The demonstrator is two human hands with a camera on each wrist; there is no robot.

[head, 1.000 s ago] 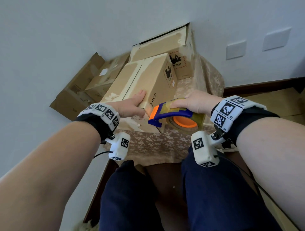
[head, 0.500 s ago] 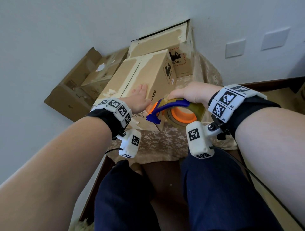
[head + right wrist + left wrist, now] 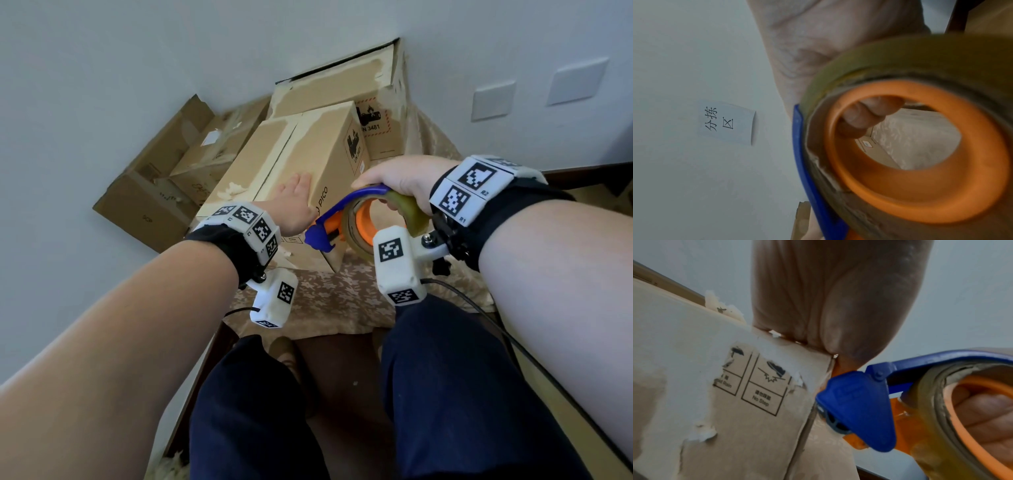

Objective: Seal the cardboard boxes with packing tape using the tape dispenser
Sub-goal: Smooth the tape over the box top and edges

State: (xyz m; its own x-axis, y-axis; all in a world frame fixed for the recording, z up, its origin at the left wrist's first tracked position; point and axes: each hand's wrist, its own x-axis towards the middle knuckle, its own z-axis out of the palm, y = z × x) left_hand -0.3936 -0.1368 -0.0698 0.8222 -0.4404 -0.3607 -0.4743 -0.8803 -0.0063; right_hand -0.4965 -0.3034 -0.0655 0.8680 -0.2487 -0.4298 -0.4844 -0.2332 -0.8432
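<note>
1. A table under a floral cloth [image 3: 329,301] stands against the wall, with cardboard boxes on it
2. A bigger box [image 3: 342,92] sits at the back against the wall, and flattened boxes [image 3: 150,192] lie to the left
3. The nearest cardboard box [image 3: 274,164], marked PICO, has torn paper patches along its closed top seam
4. The left hand [image 3: 294,202] lies flat on that box's near top edge, fingers straight
5. The right hand [image 3: 400,178] grips the tape dispenser [image 3: 346,219], fingers curled through the orange core
6. The dispenser's blue nose [image 3: 857,408] is touching the box's near right corner
</note>
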